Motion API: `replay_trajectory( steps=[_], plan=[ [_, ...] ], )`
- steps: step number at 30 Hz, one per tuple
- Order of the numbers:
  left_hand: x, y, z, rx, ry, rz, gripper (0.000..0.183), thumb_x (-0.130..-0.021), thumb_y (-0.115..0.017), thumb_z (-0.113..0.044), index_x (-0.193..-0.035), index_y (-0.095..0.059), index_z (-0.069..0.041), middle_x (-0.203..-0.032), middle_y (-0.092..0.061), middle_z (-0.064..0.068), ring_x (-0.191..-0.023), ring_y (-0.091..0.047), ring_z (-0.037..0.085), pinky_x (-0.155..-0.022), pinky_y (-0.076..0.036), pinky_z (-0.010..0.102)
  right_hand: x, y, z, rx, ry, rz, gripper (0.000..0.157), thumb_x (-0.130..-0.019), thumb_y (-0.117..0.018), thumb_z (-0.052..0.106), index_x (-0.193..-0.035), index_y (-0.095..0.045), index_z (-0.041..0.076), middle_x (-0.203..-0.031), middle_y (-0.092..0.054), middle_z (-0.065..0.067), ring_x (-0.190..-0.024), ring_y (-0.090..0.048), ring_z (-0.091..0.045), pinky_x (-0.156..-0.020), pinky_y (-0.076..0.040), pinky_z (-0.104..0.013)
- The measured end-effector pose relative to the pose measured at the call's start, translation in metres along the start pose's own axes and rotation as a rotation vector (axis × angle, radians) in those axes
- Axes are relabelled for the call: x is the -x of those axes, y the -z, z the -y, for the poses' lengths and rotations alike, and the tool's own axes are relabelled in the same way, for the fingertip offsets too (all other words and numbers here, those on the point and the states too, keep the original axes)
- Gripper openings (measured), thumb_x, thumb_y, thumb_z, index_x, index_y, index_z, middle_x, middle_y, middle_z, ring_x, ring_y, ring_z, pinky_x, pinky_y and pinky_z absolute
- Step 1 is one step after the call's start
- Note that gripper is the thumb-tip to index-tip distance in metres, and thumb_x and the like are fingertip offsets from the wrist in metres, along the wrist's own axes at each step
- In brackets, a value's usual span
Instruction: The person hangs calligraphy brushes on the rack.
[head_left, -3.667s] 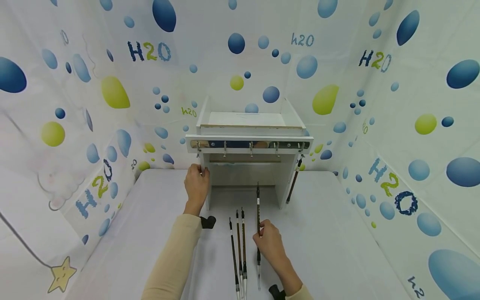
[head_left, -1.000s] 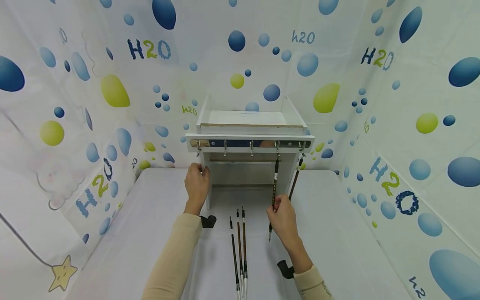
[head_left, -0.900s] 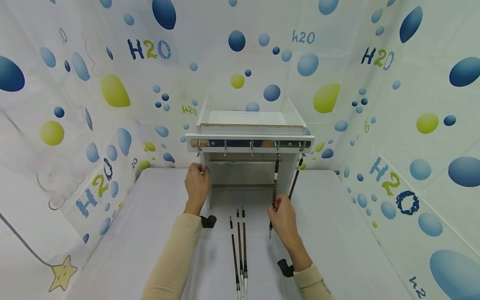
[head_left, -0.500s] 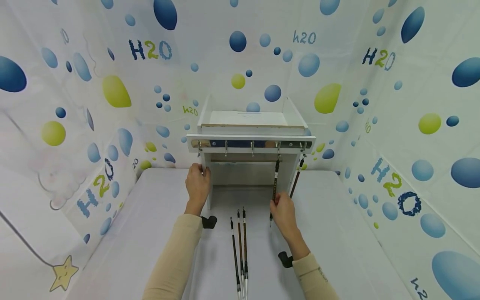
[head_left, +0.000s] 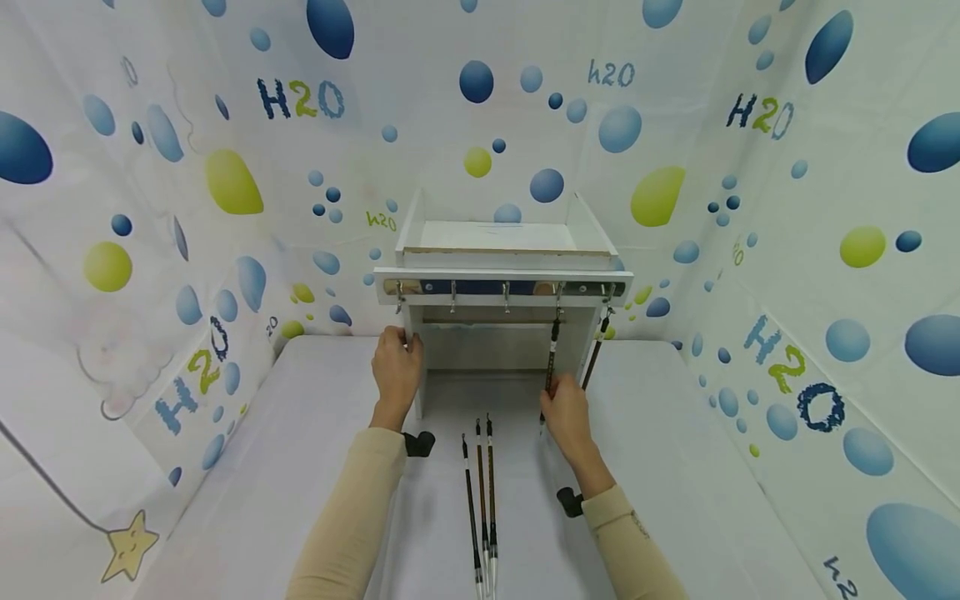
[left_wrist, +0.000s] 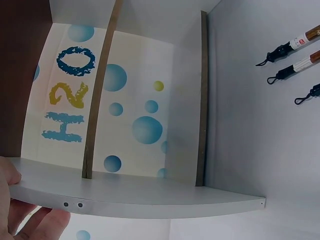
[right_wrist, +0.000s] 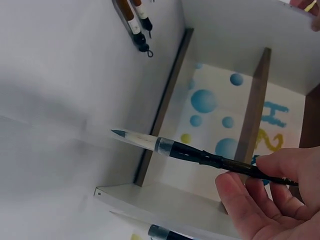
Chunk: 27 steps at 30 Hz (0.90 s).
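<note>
My left hand [head_left: 397, 367] grips the left side panel of a white wooden shelf [head_left: 517, 239]; in the left wrist view the thumb is inside the panel [left_wrist: 150, 197] and the fingers outside. With thumb and fingers, my right hand [head_left: 567, 417] pinches the dark handle of a calligraphy brush [right_wrist: 187, 151], tip down. This brush's upper end meets the second hook from the right on the metal hook rail [head_left: 480, 288]; whether its loop is over the hook is too small to tell. Another brush [head_left: 596, 354] hangs from the rightmost hook.
Three more brushes [head_left: 491, 492] lie side by side on the white table [head_left: 675, 467], loops toward the shelf. The rail's three left hooks carry nothing. A white curtain [head_left: 420, 50] printed with bubbles surrounds the table at the back and sides.
My right hand has lifted the brush from low over the table to the hook second from the right, then slid slightly upward along it. The left hand has stayed on the panel.
</note>
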<state>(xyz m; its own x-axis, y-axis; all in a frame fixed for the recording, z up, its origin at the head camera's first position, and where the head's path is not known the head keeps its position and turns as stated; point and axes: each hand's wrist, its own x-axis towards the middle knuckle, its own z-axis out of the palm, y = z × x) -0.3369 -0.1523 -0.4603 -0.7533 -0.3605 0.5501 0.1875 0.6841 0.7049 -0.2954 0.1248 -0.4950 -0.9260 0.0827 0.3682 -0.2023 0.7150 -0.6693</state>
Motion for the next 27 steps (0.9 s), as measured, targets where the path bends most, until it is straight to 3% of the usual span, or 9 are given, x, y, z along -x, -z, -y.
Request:
replay_trajectory(
  steps=[18, 27],
  plan=[
    [0.0002, 0.0, -0.0006, 0.001, -0.028, -0.018, 0.019, -0.095, -0.062, -0.012, -0.1, -0.06, 0.006, -0.095, -0.066, 0.024, -0.084, -0.068, 0.041, -0.071, -0.053, 0.055, -0.0077, -0.0043, 0.001, -0.009, -0.033, 0.02, 0.012, -0.091, -0.063, 0.007, -0.094, -0.056, -0.002, -0.082, -0.062, -0.016, -0.064, -0.058, -0.021, -0.053, -0.045, -0.03],
    [-0.0002, 0.0, 0.0, -0.006, -0.024, -0.023, 0.018, -0.094, -0.062, -0.011, -0.099, -0.061, 0.006, -0.095, -0.067, 0.025, -0.083, -0.069, 0.042, -0.07, -0.053, 0.056, -0.0008, 0.0007, 0.0031, -0.065, -0.083, 0.023, 0.035, -0.091, -0.064, 0.012, -0.119, -0.055, -0.006, -0.094, -0.069, -0.019, -0.077, -0.068, -0.027, -0.059, -0.053, -0.034]
  ],
)
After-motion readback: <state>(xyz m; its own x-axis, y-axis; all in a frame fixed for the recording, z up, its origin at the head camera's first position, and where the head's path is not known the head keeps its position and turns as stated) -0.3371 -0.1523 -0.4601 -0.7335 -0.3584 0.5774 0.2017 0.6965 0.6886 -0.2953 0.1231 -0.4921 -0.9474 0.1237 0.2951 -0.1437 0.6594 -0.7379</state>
